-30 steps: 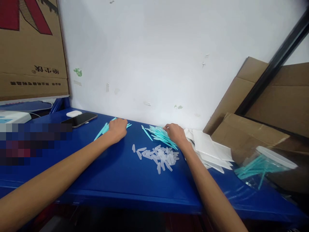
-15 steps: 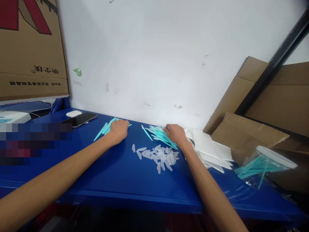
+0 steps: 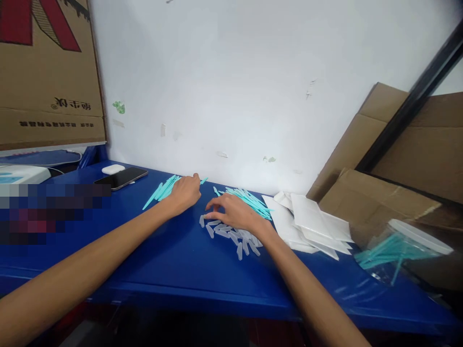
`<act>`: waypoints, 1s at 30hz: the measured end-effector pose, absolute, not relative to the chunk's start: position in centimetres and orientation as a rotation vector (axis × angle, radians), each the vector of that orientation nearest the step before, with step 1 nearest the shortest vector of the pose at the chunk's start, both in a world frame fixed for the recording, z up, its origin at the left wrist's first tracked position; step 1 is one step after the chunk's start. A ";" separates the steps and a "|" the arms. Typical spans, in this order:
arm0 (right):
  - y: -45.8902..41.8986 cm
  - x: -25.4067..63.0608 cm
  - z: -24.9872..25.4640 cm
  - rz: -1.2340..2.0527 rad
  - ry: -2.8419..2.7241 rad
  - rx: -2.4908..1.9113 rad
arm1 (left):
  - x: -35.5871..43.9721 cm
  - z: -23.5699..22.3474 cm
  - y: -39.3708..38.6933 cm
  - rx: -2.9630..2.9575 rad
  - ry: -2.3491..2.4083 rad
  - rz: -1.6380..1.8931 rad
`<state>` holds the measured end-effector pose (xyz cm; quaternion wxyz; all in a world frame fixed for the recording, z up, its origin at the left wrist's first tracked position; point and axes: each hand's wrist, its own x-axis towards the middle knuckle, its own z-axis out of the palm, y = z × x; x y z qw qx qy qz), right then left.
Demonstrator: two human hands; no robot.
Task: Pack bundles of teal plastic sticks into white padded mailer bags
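Note:
My left hand (image 3: 186,194) is closed on a slim teal stick, shaped like an eyebrow razor, whose tip (image 3: 204,181) pokes out past the fingers. Behind that hand lies a small group of similar teal sticks (image 3: 163,188). My right hand (image 3: 235,211) hovers over a heap of translucent blade-shaped caps (image 3: 244,241), partly covering it. Its thumb and forefinger are apart, close to a single cap (image 3: 202,221) at the heap's left end. A larger pile of teal sticks (image 3: 249,198) lies beyond the right hand, partly hidden by it.
White paper sleeves (image 3: 313,219) lie right of the stick pile. A clear tub (image 3: 401,250) with a white lid holds more teal sticks at the right. A phone (image 3: 121,179) and a white case (image 3: 113,169) rest at the left. Cardboard (image 3: 379,197) and a wall border the blue table (image 3: 162,270).
My right hand has moved left and nearer, from the stick pile to the caps, and its fingers have spread. My left hand has shifted slightly right, with the stick's tip now showing more clearly.

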<state>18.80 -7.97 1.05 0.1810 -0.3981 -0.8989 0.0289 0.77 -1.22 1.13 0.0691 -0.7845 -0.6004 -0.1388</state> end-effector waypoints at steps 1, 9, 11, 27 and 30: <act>-8.0 18.6 0.8 0.100 -2.556 -1.096 | 0.8 1.2 -1.3 -2.375 -1.794 -0.421; -7.6 18.1 -0.4 0.134 -2.563 -1.089 | 0.8 1.0 -1.4 -2.435 -1.742 -0.456; -7.6 17.9 -0.5 0.158 -2.559 -1.086 | 0.7 0.9 -1.5 -2.449 -1.735 -0.461; -7.3 18.0 -1.3 0.094 -2.499 -1.087 | 0.9 0.3 -1.2 -2.532 -1.653 -0.599; -7.1 18.0 -1.4 0.070 -2.476 -1.077 | 1.0 0.4 -1.4 -2.557 -1.603 -0.619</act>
